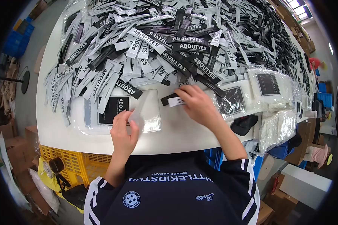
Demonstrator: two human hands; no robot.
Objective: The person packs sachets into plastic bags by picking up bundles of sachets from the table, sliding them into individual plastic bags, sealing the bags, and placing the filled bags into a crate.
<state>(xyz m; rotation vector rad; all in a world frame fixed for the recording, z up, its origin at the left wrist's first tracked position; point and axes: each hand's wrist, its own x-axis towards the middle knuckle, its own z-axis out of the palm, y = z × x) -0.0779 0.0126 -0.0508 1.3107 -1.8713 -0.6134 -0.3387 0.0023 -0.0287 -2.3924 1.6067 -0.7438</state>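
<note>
My left hand (pixel 124 129) is closed, thumb and fingers pinching the lifted edge of a clear plastic bag (pixel 151 108). Just behind it on the table lies a black printed card (pixel 114 108) under clear plastic, partly hidden by my fingers. In my right hand (pixel 197 103) are a white stick packet (pixel 175 101) and a black stick packet (pixel 164 100), their left ends sticking out from under my fingers. Both hands are close to the front edge of a large heap of black and white stick packets (pixel 180 47) printed ABOUTYES.
Clear bags with black cards (pixel 268 84) are stacked on the right of the white table (pixel 176 138). A black object (pixel 244 125) lies below them. A yellow crate (pixel 65 161) stands below the table at left. Other people (pixel 317 155) are at far right.
</note>
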